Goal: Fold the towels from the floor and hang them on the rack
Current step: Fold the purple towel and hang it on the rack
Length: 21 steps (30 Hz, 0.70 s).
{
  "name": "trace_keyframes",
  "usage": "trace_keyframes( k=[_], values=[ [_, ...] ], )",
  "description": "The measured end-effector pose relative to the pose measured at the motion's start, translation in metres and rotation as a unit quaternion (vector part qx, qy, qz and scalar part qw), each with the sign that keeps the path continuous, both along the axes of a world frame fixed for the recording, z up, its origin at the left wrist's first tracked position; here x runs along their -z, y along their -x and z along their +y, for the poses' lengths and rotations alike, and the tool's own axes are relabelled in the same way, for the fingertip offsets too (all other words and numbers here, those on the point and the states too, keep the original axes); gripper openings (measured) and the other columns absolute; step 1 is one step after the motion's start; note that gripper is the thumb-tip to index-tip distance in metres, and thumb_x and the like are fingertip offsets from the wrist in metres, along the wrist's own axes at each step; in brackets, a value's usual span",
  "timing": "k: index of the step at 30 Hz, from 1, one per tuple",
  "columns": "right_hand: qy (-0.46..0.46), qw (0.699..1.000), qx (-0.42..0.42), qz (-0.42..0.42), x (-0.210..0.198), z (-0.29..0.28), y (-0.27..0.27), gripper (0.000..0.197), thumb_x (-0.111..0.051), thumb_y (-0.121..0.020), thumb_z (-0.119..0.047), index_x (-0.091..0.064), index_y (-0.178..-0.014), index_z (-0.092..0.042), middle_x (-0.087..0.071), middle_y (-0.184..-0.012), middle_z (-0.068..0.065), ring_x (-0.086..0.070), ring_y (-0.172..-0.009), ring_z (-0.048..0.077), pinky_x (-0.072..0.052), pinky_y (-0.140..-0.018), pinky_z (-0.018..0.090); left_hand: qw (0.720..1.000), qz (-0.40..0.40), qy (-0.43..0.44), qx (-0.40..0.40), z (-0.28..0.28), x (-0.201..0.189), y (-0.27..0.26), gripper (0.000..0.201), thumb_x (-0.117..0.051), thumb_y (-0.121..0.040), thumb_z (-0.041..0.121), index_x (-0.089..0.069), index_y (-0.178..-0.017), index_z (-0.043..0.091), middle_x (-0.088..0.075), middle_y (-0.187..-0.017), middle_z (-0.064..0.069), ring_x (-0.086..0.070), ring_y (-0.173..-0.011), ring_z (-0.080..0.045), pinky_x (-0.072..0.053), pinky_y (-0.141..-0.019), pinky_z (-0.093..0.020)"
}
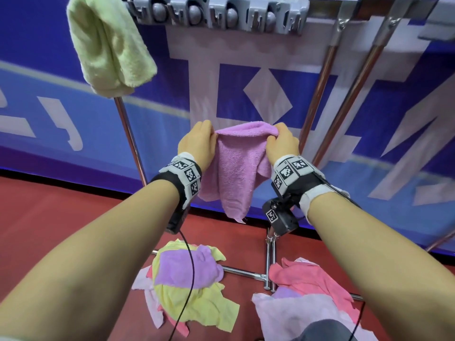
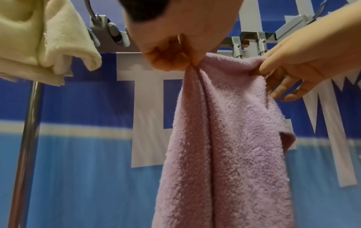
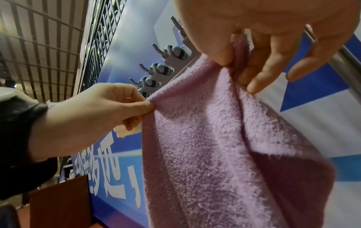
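Two heaps of unfolded towels lie on the red floor (image 1: 61,217) below the arms: one heap (image 1: 189,284) of purple, yellow and pink cloth to the left of the rack's base tubes, and one heap (image 1: 307,291) of pink and pale cloth to the right. The rack (image 1: 216,13) stands against a blue banner (image 1: 49,114), with its grey hook bar at the top edge of the head view and its metal uprights running down to the floor. One pale green towel (image 1: 110,48) already hangs at the rack's upper left.

The purple towel (image 1: 236,166) is held in the air, between the hands and in front of the banner, clear of the floor and below the hook bar. Its upper edge runs roughly level from one hand to the other; its long axis hangs downward. It appears doubled, with a loose flap on the right side.

The left hand (image 1: 198,141) pinches the upper left corner between thumb and fingers. The right hand (image 1: 280,141) pinches the upper right corner likewise, with its remaining fingers (image 3: 259,78) extended.

Judgement: the rack's hanging level lies above and beyond the towel, so the next move calls for a lift up and forward. Both hands stand about equally near.
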State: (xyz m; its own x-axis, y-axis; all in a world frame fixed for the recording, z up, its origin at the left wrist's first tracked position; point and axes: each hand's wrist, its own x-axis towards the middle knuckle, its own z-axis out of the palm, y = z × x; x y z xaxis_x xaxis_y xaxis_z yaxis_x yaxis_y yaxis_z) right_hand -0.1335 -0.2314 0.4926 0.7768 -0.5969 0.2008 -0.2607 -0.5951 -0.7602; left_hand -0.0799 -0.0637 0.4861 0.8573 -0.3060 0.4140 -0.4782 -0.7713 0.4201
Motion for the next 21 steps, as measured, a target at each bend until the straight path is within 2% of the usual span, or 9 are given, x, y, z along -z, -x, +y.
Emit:
trace_keyframes(
  k=[3,5,7,9,12,14,16,19,21],
  values=[
    [-0.038,0.999,-0.009,-0.024,-0.002,0.001,0.000,0.028,-0.027,-0.093,-0.008,-0.052,-0.106,-0.014,-0.049,-0.093,0.008,-0.043,-0.066,0.023,-0.034,-0.059,0.026,0.995,0.041,0.083,0.048,-0.002,0.001,-0.003,0.018,-0.041,-0.097,0.021,-0.048,-0.100,0.006,-0.058,-0.097,-0.016,-0.053,-0.087,-0.033,-0.040,-0.073,-0.032],
    [-0.062,0.997,-0.019,-0.046,-0.001,0.004,0.000,0.031,-0.026,-0.092,-0.005,-0.053,-0.104,-0.016,-0.052,-0.096,0.010,-0.044,-0.064,0.020,-0.032,-0.051,0.025,0.984,0.085,0.149,0.048,-0.003,0.001,-0.004,0.011,-0.041,-0.097,0.020,-0.045,-0.096,0.009,-0.058,-0.087,-0.014,-0.049,-0.080,-0.028,-0.031,-0.067,-0.024],
    [-0.087,0.994,-0.018,-0.071,0.002,0.007,-0.003,0.035,-0.026,-0.090,-0.002,-0.052,-0.107,-0.018,-0.056,-0.101,0.011,-0.050,-0.077,0.025,-0.035,-0.059,0.026,0.979,0.103,0.174,0.035,-0.004,0.000,-0.003,0.009,-0.041,-0.098,0.020,-0.043,-0.096,0.012,-0.057,-0.085,-0.011,-0.048,-0.079,-0.027,-0.032,-0.067,-0.025],
    [-0.113,0.990,0.001,-0.087,0.004,0.011,-0.006,0.036,-0.025,-0.091,-0.003,-0.048,-0.114,-0.020,-0.057,-0.101,0.008,-0.051,-0.097,0.028,-0.037,-0.075,0.029,0.986,0.095,0.134,0.025,-0.004,-0.002,-0.002,0.017,-0.038,-0.098,0.025,-0.042,-0.103,0.009,-0.059,-0.091,-0.014,-0.052,-0.083,-0.032,-0.040,-0.073,-0.032],
    [-0.136,0.987,0.025,-0.087,0.003,0.014,-0.008,0.029,-0.025,-0.100,-0.018,-0.040,-0.124,-0.018,-0.057,-0.105,0.011,-0.043,-0.115,0.030,-0.032,-0.088,0.032,0.998,0.054,0.025,0.007,-0.006,-0.008,0.001,0.026,-0.030,-0.101,0.031,-0.039,-0.110,0.009,-0.061,-0.100,-0.013,-0.055,-0.089,-0.034,-0.039,-0.074,-0.036],
    [-0.104,0.992,0.016,-0.066,0.001,0.015,-0.009,0.029,-0.026,-0.102,-0.024,-0.038,-0.126,-0.014,-0.059,-0.104,0.012,-0.044,-0.114,0.031,-0.028,-0.094,0.033,0.999,0.029,-0.020,-0.010,-0.006,-0.011,-0.001,0.028,-0.027,-0.101,0.032,-0.038,-0.111,0.008,-0.061,-0.101,-0.015,-0.056,-0.091,-0.035,-0.037,-0.072,-0.036],
    [-0.051,0.998,0.005,-0.043,0.000,0.014,-0.010,0.032,-0.029,-0.102,-0.026,-0.037,-0.129,-0.010,-0.061,-0.110,0.015,-0.048,-0.113,0.032,-0.022,-0.096,0.033,0.998,0.015,-0.060,-0.017,-0.004,-0.012,-0.005,0.030,-0.026,-0.101,0.033,-0.037,-0.114,0.008,-0.060,-0.102,-0.017,-0.056,-0.092,-0.037,-0.036,-0.071,-0.037],
    [-0.017,0.999,-0.022,-0.023,-0.003,0.008,-0.010,0.035,-0.040,-0.099,-0.029,-0.045,-0.126,-0.006,-0.058,-0.119,0.017,-0.050,-0.114,0.033,-0.028,-0.101,0.033,0.994,0.014,-0.104,-0.008,0.002,-0.013,-0.009,0.032,-0.025,-0.101,0.034,-0.037,-0.117,0.009,-0.055,-0.105,-0.018,-0.056,-0.093,-0.038,-0.035,-0.071,-0.037],
    [0.016,0.999,-0.050,-0.012,-0.002,0.003,-0.009,0.034,-0.047,-0.096,-0.027,-0.054,-0.117,-0.001,-0.059,-0.117,0.019,-0.051,-0.112,0.033,-0.032,-0.093,0.030,0.994,0.009,-0.112,-0.006,0.007,-0.013,-0.009,0.031,-0.024,-0.101,0.034,-0.039,-0.116,0.010,-0.054,-0.106,-0.017,-0.056,-0.092,-0.037,-0.034,-0.070,-0.036]
  ],
)
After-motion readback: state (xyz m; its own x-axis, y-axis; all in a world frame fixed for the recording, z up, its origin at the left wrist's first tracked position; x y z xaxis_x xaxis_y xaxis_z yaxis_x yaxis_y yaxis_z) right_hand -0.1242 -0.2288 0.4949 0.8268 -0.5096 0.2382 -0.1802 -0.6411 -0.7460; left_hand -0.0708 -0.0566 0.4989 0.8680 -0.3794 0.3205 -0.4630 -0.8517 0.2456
